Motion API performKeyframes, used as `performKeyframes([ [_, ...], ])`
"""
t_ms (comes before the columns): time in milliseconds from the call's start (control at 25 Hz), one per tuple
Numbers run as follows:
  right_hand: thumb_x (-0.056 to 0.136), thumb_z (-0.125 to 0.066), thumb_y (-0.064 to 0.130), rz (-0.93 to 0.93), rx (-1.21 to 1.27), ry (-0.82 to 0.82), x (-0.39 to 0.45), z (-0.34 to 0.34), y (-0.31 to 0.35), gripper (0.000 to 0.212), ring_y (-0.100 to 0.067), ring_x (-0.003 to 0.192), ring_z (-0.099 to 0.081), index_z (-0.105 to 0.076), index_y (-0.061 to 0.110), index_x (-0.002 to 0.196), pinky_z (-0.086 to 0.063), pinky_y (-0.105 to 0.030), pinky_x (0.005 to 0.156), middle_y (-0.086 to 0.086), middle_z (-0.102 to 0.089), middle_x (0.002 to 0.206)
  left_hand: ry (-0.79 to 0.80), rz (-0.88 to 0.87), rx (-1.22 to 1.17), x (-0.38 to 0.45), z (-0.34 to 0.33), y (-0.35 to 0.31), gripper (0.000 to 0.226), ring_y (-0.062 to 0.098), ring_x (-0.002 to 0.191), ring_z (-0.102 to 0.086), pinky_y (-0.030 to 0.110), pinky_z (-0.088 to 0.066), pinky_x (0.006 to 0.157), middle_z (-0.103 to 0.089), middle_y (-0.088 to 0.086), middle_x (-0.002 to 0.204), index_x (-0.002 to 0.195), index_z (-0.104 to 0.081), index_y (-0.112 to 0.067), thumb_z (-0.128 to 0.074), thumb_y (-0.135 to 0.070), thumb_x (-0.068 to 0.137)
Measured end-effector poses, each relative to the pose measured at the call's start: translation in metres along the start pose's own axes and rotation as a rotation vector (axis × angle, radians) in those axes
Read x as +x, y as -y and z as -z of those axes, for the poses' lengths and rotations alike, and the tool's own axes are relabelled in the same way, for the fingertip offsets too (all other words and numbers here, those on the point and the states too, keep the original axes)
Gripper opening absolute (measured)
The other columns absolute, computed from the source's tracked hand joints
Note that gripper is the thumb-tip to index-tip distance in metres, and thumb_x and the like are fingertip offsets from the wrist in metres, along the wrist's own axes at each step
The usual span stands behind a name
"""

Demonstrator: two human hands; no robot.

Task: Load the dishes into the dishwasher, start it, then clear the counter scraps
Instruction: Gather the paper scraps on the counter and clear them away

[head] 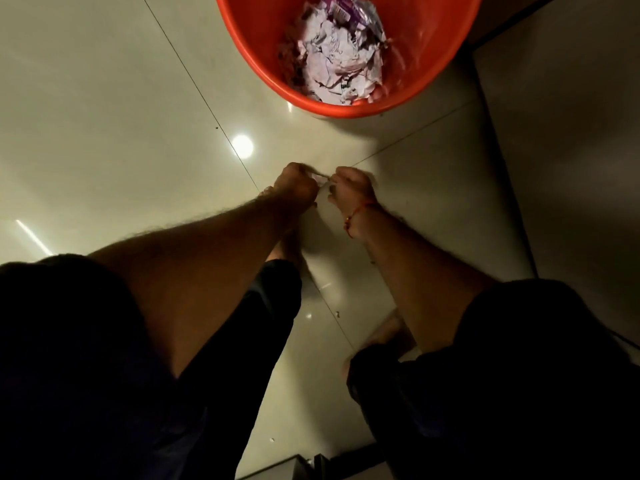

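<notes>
Much of the lower view is lost to the person's dark clothing, which blacks out both bottom corners, and the light is dim and yellowish throughout. The orange bin is cut off by the top edge, so only its near rim and part of its inside show. A bare foot on the floor is half hidden behind the right forearm.

The left hand and the right hand meet just in front of the bin, both curled shut with fingertips pressed toward each other. Between them sits a small pale scrap, blurred and too small to identify; both hands appear to pinch it, though the exact grip is hard to make out. A red thread bracelet circles the right wrist.

Inside the bin lies a heap of crumpled white and lilac paper, with a purple printed wrapper at the top of the pile and some darker scraps along its left side. The hands are near the bin's rim but apart from it, over glossy pale floor tiles that reflect a round ceiling light. A few tiny crumbs dot the tiles beside the dark grout line.
</notes>
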State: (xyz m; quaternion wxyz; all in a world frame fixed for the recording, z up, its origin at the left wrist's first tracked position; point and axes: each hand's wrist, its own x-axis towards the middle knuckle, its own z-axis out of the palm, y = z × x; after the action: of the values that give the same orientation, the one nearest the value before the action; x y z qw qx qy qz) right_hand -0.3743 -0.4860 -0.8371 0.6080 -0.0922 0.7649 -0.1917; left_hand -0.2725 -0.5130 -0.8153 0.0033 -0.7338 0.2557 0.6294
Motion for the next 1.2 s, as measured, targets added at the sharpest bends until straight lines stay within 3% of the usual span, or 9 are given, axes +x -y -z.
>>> performKeyframes([
  [80,0.094,-0.047,-0.007,-0.009,0.086,0.048,0.001,-0.007,0.0,0.016,-0.022,0.077,-0.048,-0.054,-0.015,0.106,-0.047,-0.034,0.062,-0.01,-0.053,0.093,0.02,0.004,-0.064,0.006,-0.007,0.004,0.019,0.034,0.098,-0.068,0.049,-0.058,0.092,-0.067,0.012,0.1,0.107,-0.066,-0.009,-0.055,0.002,0.096],
  [160,0.095,-0.046,-0.01,-0.002,0.201,0.08,-0.009,-0.01,0.005,0.022,-0.022,0.068,-0.055,-0.056,-0.001,0.112,-0.047,-0.024,0.05,-0.01,-0.057,0.082,0.015,0.008,-0.108,0.005,-0.008,0.006,0.036,0.037,0.104,-0.068,0.048,-0.058,0.094,-0.068,0.015,0.11,0.125,-0.062,-0.005,-0.046,0.009,0.096],
  [240,0.093,-0.052,-0.01,0.053,0.294,0.097,-0.024,-0.005,0.01,0.021,-0.024,0.077,-0.06,-0.062,0.0,0.108,-0.051,-0.025,0.06,-0.013,-0.063,0.083,-0.006,-0.028,-0.218,-0.009,-0.001,0.004,0.04,0.034,0.098,-0.07,0.036,-0.061,0.079,-0.071,0.015,0.106,0.12,-0.065,-0.003,-0.04,0.014,0.093],
  [320,0.091,-0.054,-0.012,0.122,0.317,0.108,-0.052,0.007,0.02,0.023,-0.024,0.092,-0.066,-0.066,0.0,0.106,-0.055,-0.029,0.079,-0.019,-0.069,0.101,-0.04,-0.091,-0.333,-0.036,0.011,-0.001,0.04,0.025,0.086,-0.07,0.027,-0.056,0.064,-0.073,0.008,0.093,0.109,-0.068,-0.004,-0.038,0.014,0.091],
  [440,0.087,-0.041,-0.022,0.233,0.381,0.142,-0.116,0.029,0.045,0.037,-0.035,0.098,-0.068,-0.061,-0.009,0.116,-0.056,-0.039,0.091,-0.029,-0.065,0.116,-0.088,-0.208,-0.441,-0.103,0.029,-0.015,0.036,0.023,0.081,-0.069,0.033,-0.058,0.069,-0.072,0.007,0.091,0.104,-0.071,-0.007,-0.039,0.009,0.096],
  [640,0.086,-0.038,-0.022,0.361,0.496,0.206,-0.201,0.053,0.108,0.041,-0.03,0.084,-0.071,-0.062,-0.006,0.115,-0.058,-0.035,0.079,-0.021,-0.068,0.106,-0.099,-0.386,-0.593,-0.197,0.047,-0.058,0.034,0.015,0.076,-0.07,0.029,-0.059,0.068,-0.071,0.003,0.088,0.102,-0.072,-0.01,-0.041,0.005,0.099],
  [880,0.093,-0.031,-0.02,0.144,0.686,0.181,-0.204,0.071,0.174,0.051,-0.044,0.121,-0.056,-0.036,-0.006,0.142,-0.052,-0.045,0.096,-0.025,-0.043,0.146,-0.057,-0.223,-0.766,-0.221,0.061,-0.132,0.026,0.018,0.071,-0.07,0.041,-0.058,0.085,-0.074,0.002,0.078,0.098,-0.061,-0.014,-0.041,0.001,0.102],
  [1080,0.093,-0.035,-0.016,0.134,0.66,0.134,-0.226,0.093,0.191,0.045,-0.025,0.088,-0.072,-0.045,-0.005,0.135,-0.06,-0.03,0.075,-0.027,-0.056,0.132,-0.076,-0.186,-0.71,-0.247,0.069,-0.155,0.027,0.019,0.078,-0.071,0.039,-0.06,0.084,-0.071,0.012,0.105,0.125,-0.051,-0.015,-0.045,-0.003,0.101],
  [1200,0.094,-0.041,-0.009,0.116,0.623,0.134,-0.265,0.106,0.199,0.039,-0.026,0.088,-0.071,-0.055,0.005,0.127,-0.059,-0.031,0.073,-0.023,-0.062,0.124,-0.078,-0.228,-0.611,-0.289,0.07,-0.16,0.029,0.022,0.093,-0.07,0.04,-0.059,0.082,-0.069,0.013,0.12,0.131,-0.053,-0.017,-0.05,-0.013,0.103],
])
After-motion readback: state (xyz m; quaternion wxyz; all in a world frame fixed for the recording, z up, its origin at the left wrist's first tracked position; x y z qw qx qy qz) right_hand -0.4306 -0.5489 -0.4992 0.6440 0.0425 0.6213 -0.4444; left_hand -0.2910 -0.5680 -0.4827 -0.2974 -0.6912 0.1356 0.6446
